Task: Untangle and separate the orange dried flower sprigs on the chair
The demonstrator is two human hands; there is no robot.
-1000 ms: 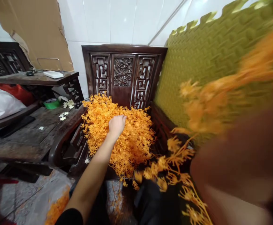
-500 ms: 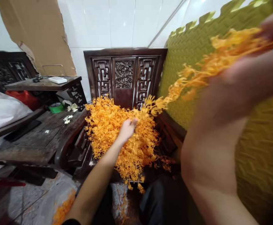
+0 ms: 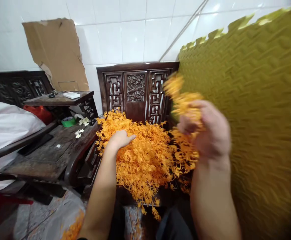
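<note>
free: above orange sprig pile (image 3: pixel 145 156) | blocked: green foam mat (image 3: pixel 255 110) right, carved chair back (image 3: pixel 135 91) behind

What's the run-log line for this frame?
left hand: resting on orange sprig pile | right hand: grip shut on orange sprig bunch | pile on carved wooden chair

One heap of orange sprigs (image 3: pixel 145 156), two hands (image 3: pixel 119 139) (image 3: pixel 207 131), perhaps five white blossoms (image 3: pixel 78 132).

White glossy wall tiles (image 3: pixel 133 33) filled the upper frame, with torn cardboard (image 3: pixel 57 53) leaning at upper left. A carved dark wooden chair (image 3: pixel 135 88) stood centre, and an olive foam mat (image 3: pixel 255 116) covered the right.
</note>
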